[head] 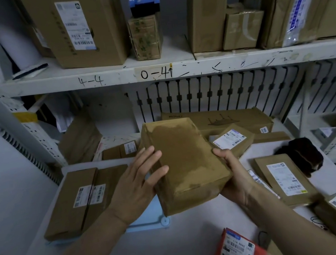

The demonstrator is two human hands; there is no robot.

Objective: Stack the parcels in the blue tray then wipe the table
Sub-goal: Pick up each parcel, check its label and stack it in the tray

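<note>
The blue tray point(148, 221) already bears two long parcels point(74, 202) on its left half, and the held parcel point(184, 167) hangs over its right half. The left hand point(136, 186) presses one side with straight, spread fingers while the right hand point(232, 176) curls round the other. So uneven a hold could let it tilt onto the tray's rim.

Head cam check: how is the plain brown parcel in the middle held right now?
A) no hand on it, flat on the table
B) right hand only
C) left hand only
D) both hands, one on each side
D: the left hand presses on the parcel at its left side and the right hand grips its right edge, holding it tilted over the blue tray.
</note>
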